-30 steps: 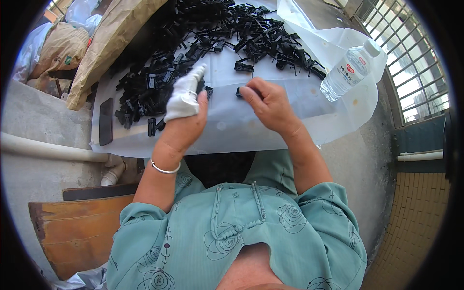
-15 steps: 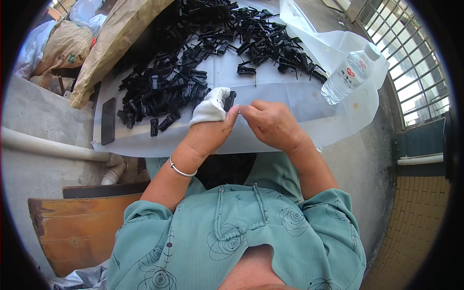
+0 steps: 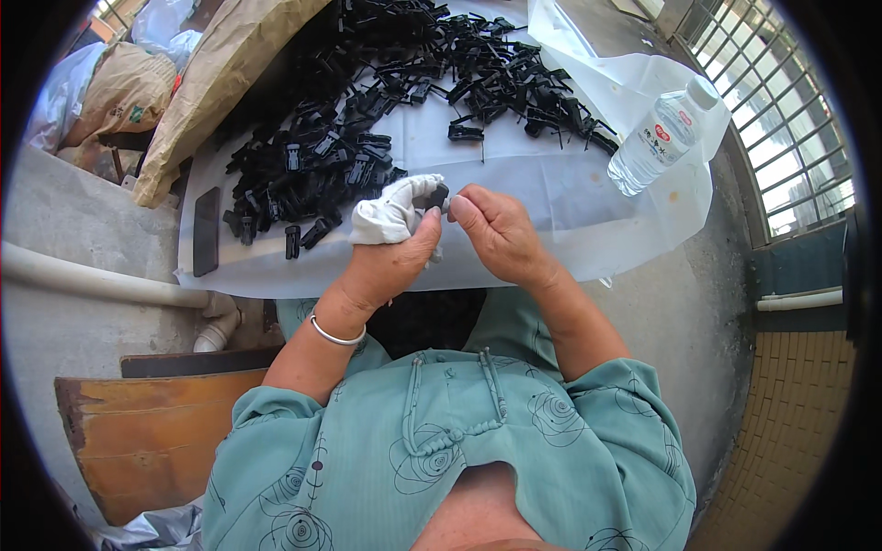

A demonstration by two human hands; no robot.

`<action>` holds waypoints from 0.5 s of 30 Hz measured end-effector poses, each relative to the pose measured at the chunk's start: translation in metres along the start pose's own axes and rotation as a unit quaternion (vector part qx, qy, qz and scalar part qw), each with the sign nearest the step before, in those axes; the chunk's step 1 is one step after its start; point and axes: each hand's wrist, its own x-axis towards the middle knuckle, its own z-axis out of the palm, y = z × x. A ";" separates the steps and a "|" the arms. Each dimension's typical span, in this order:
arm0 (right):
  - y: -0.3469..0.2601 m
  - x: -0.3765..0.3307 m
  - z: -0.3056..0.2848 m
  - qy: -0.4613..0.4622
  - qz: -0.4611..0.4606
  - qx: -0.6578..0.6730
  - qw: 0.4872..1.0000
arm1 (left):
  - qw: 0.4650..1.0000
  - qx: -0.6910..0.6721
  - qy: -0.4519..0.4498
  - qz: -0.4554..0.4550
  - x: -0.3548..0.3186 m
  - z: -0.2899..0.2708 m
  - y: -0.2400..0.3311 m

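My left hand, its fingers partly covered by a white cloth glove, is closed round a small black plastic part. The bare thumb presses on the part's near side. Close at its right edge is my right hand, bare, with thumb and forefinger pinched together and the other fingers curled. Whatever lies in that pinch is too small or hidden to make out. Beyond my hands a large heap of similar black plastic parts spreads over the table; some have thin pins or stems.
White sheeting covers the table. A clear water bottle stands at the right, and a dark phone-like slab lies at the left edge. Brown paper rises at the far left. A barred window is on the right.
Both hands have shifted slightly left. The left hand has turned the black part, which now shows less. The right hand has rotated, bringing its thumb upward beside the part.
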 end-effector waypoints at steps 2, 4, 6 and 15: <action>0.001 0.000 0.007 0.005 -0.071 -0.070 0.995 | 1.000 0.017 0.010 0.013 0.001 0.002 -0.003; 0.006 -0.003 0.011 0.006 -0.029 -0.050 0.998 | 0.946 0.206 0.066 0.242 0.005 0.005 -0.016; 0.011 -0.004 0.015 0.007 0.012 -0.031 0.999 | 0.936 0.239 0.070 0.250 0.005 0.006 -0.018; 0.004 0.002 -0.004 0.012 0.020 -0.011 1.000 | 0.985 0.037 0.034 0.168 0.014 -0.009 -0.026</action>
